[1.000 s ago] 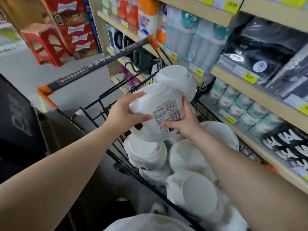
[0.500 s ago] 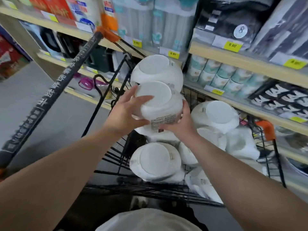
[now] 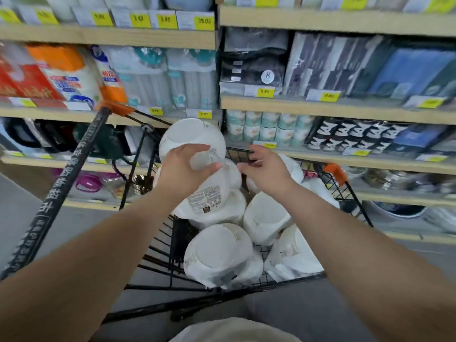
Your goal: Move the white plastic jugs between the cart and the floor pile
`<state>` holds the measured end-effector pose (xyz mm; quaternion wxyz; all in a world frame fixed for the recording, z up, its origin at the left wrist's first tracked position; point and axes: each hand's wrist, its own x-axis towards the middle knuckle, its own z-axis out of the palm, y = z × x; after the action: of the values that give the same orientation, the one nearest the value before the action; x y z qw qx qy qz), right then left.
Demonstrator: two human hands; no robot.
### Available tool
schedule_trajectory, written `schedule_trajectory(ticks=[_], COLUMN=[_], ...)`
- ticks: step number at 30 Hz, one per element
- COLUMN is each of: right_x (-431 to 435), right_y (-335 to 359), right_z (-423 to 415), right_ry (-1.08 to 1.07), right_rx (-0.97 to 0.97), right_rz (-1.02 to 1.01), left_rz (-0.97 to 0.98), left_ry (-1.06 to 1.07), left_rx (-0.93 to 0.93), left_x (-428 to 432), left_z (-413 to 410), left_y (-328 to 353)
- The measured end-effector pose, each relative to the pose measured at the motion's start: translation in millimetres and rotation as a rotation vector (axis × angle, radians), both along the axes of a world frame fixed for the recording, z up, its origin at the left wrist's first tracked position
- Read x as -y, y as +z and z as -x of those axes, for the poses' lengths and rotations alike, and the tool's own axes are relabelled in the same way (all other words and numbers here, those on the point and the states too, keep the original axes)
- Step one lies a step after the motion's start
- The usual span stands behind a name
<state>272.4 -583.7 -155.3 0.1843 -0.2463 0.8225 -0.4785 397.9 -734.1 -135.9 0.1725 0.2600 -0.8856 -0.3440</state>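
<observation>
My left hand grips a white plastic jug with a printed label, held tilted over a black wire shopping cart. My right hand hovers just right of the jug with fingers loosely spread, off the jug. Another white jug stands at the top of the pile behind my left hand. Several more white jugs lie heaped in the cart, bottoms up.
The cart's black handle bar with orange ends runs up the left. Wooden store shelves with yellow price tags hold packaged tissue, rolls and folded textiles behind the cart. Grey floor lies at left.
The view has swung right and up towards the shelves. My right hand has let go of the jug and moved right. My left hand keeps hold and has tipped the jug.
</observation>
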Motion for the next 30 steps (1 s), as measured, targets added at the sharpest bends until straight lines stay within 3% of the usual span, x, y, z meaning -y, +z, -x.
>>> schedule_trajectory(ticks=[6,14,20,30], right_x=[-118.2,-349.5,-507.5,-716.1], right_y=[68.9,136.0,150.3,137.0], right_z=[51.7,103.1,130.5,229.4], right_ry=[-0.185,-0.447,-0.683,-1.053], right_rx=[-0.15,-0.364,-0.407,-0.423], right_rz=[0.085,0.039,-0.023,-0.011], left_rz=[-0.063,-0.157,-0.296,-0.303], left_ry=[-0.228,-0.601,-0.827,-1.187], left_rx=[-0.151,-0.267,-0.287,-0.241], left_x=[-97.7,-309.0,-466.2,-691.8], left_z=[87.0,210.5,280.6,440.2], left_y=[47.1,92.2,105.7,109.5])
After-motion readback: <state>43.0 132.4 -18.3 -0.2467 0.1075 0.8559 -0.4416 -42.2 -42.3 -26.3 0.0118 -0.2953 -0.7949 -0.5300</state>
